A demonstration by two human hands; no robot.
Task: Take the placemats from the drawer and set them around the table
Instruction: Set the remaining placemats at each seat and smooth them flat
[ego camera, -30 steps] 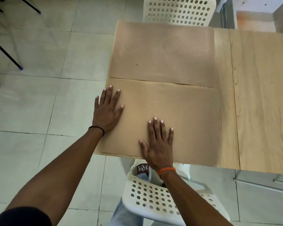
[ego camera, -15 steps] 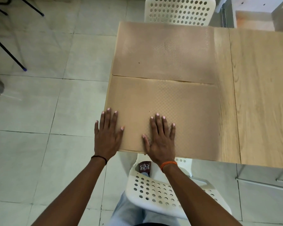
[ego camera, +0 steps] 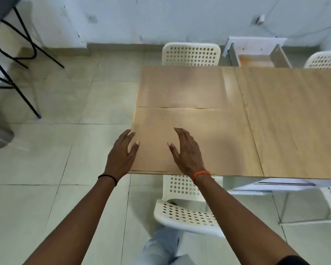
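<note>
Two tan placemats lie edge to edge at the left end of the wooden counter (ego camera: 294, 121): the near placemat (ego camera: 204, 142) and the far placemat (ego camera: 180, 87). The left hand (ego camera: 120, 153) sits at the near mat's left edge, the right hand (ego camera: 187, 152) over its near part, both with fingers loosely spread; whether they touch it is unclear. White perforated chairs (ego camera: 187, 213) stand near and far. An open drawer (ego camera: 256, 56) sits beyond the counter.
</note>
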